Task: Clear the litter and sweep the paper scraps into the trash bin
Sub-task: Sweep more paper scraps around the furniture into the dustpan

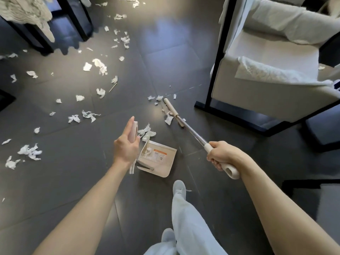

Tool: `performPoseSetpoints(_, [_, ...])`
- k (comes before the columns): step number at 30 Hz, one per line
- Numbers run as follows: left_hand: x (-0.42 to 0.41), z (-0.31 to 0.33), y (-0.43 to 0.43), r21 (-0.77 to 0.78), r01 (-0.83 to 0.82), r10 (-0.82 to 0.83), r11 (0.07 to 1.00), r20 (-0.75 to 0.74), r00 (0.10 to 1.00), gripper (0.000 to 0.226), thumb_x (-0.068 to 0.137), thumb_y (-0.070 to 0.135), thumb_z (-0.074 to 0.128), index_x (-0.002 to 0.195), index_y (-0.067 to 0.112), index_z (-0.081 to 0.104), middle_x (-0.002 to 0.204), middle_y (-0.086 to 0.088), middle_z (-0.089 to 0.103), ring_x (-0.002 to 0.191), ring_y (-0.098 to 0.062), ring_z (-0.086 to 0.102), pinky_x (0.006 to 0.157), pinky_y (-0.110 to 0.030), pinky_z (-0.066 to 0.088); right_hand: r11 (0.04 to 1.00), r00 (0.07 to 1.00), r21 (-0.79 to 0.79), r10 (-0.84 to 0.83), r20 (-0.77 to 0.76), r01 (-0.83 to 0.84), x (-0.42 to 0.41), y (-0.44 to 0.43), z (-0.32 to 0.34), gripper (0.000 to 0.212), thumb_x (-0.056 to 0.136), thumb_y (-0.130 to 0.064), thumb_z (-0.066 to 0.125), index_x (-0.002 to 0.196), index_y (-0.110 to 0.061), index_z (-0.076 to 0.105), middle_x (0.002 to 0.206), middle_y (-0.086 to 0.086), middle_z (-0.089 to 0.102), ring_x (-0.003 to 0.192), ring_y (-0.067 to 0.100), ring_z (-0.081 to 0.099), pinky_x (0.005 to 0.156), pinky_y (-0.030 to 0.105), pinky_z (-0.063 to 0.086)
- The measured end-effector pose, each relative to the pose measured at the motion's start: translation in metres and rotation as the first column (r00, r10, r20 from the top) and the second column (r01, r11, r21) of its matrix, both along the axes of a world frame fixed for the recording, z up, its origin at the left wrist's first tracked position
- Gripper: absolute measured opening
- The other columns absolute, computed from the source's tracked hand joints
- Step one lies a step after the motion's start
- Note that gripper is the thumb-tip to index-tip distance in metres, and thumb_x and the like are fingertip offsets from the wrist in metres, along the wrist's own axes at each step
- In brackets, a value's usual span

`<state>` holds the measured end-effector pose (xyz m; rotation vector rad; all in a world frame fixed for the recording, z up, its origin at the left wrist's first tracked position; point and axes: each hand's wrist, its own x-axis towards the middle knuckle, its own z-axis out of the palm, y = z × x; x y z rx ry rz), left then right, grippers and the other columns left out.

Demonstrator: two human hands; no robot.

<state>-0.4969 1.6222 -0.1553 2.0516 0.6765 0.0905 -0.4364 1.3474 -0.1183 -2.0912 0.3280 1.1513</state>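
Two hands divide the work. The left hand [126, 146] holds the dustpan [158, 162] by its handle, mouth facing nearby paper scraps [147, 133]; the right hand [220, 157] grips the broom [195, 133], angled to draw them in.

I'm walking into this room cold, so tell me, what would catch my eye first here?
White paper scraps are strewn over the dark floor, thickest on the left and far middle. In the centre a dustpan sits on the floor, its upright handle held by the left hand, while the right hand grips a broom whose head lies by the white armchair.
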Motion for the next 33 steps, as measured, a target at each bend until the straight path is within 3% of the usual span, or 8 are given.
performPoseSetpoints(5, [0.075, -0.002, -0.008, 0.021, 0.001, -0.001, 1.000, -0.016, 1.000, 0.067, 0.091, 0.008, 0.059, 0.145, 0.042, 0.038, 0.129, 0.000, 0.064, 0.094, -0.044, 0.066, 0.088, -0.048, 0.054, 0.991, 0.994, -0.107, 0.085, 0.074, -0.077, 0.071, -0.004, -0.015, 0.016, 0.078, 0.003, 0.043, 0.085, -0.010, 0.048, 0.051, 0.010, 0.052, 0.044, 0.024, 0.049, 0.055, 0.032, 0.045])
performPoseSetpoints(8, [0.111, -0.010, -0.017, 0.055, -0.005, 0.005, 0.998, -0.001, 1.000, 0.065, 0.092, 0.007, 0.059, 0.147, 0.036, 0.039, 0.131, -0.002, 0.062, 0.108, -0.036, 0.063, 0.096, -0.029, 0.046, 0.982, 0.991, -0.157, 0.119, 0.067, -0.107, 0.108, -0.009, -0.026, 0.014, 0.077, -0.001, 0.043, 0.085, -0.011, 0.048, 0.055, 0.009, 0.058, 0.049, 0.025, 0.053, 0.058, 0.031, 0.048])
performPoseSetpoints(14, [0.162, -0.018, -0.018, 0.103, -0.010, 0.010, 0.995, 0.007, 1.000, 0.066, 0.091, 0.005, 0.060, 0.147, 0.032, 0.039, 0.133, -0.004, 0.061, 0.115, -0.030, 0.059, 0.086, -0.011, 0.034, 0.990, 0.987, -0.059, 0.124, -0.103, -0.130, 0.142, 0.009, -0.042, 0.022, 0.078, 0.005, 0.046, 0.097, -0.005, 0.050, 0.062, 0.014, 0.051, 0.065, 0.028, 0.048, 0.067, 0.036, 0.040])
performPoseSetpoints(18, [0.184, -0.014, -0.022, 0.113, -0.004, 0.006, 0.994, -0.023, 1.000, 0.066, 0.092, 0.009, 0.059, 0.148, 0.035, 0.037, 0.136, -0.003, 0.058, 0.118, -0.032, 0.057, 0.096, -0.027, 0.041, 0.982, 0.955, -0.010, 0.183, -0.231, -0.191, 0.146, 0.010, -0.024, 0.031, 0.082, -0.001, 0.047, 0.111, -0.009, 0.056, 0.057, 0.005, 0.050, 0.048, 0.018, 0.045, 0.049, 0.027, 0.041])
performPoseSetpoints(21, [0.190, -0.015, -0.024, 0.106, 0.002, 0.001, 0.994, -0.030, 1.000, 0.065, 0.092, 0.009, 0.059, 0.147, 0.035, 0.037, 0.138, -0.002, 0.057, 0.119, -0.030, 0.056, 0.089, -0.015, 0.035, 0.987, 0.925, 0.051, 0.159, -0.345, -0.151, 0.149, -0.001, 0.001, 0.032, 0.085, 0.001, 0.048, 0.112, -0.011, 0.058, 0.044, -0.001, 0.044, 0.038, 0.010, 0.039, 0.039, 0.018, 0.035])
performPoseSetpoints(23, [0.188, -0.014, -0.023, 0.107, 0.005, -0.001, 0.994, -0.033, 0.999, 0.065, 0.092, 0.009, 0.060, 0.147, 0.034, 0.038, 0.138, -0.001, 0.056, 0.119, -0.029, 0.056, 0.087, -0.013, 0.034, 0.989, 0.924, 0.074, 0.146, -0.353, -0.128, 0.147, -0.007, 0.014, 0.032, 0.086, 0.003, 0.047, 0.114, -0.010, 0.058, 0.040, -0.002, 0.043, 0.036, 0.008, 0.038, 0.037, 0.017, 0.034])
performPoseSetpoints(28, [0.170, -0.012, -0.022, 0.107, 0.041, -0.038, 0.993, -0.026, 0.999, 0.064, 0.092, 0.011, 0.060, 0.147, 0.036, 0.037, 0.135, -0.003, 0.059, 0.115, -0.031, 0.059, 0.098, -0.034, 0.045, 0.996, 0.953, 0.080, 0.059, -0.296, -0.036, 0.126, -0.008, 0.026, 0.034, 0.087, 0.002, 0.048, 0.115, -0.014, 0.057, 0.039, -0.003, 0.044, 0.035, 0.008, 0.039, 0.037, 0.017, 0.035])
performPoseSetpoints(33, [0.147, -0.011, -0.019, 0.114, 0.102, -0.101, 0.988, -0.016, 0.995, 0.065, 0.092, 0.012, 0.061, 0.147, 0.037, 0.038, 0.132, -0.002, 0.061, 0.115, -0.029, 0.060, 0.092, -0.027, 0.042, 0.984, 0.956, 0.106, -0.111, -0.270, 0.144, 0.102, -0.007, 0.028, 0.036, 0.088, 0.003, 0.047, 0.118, -0.015, 0.057, 0.041, -0.002, 0.041, 0.036, 0.008, 0.037, 0.036, 0.016, 0.034])
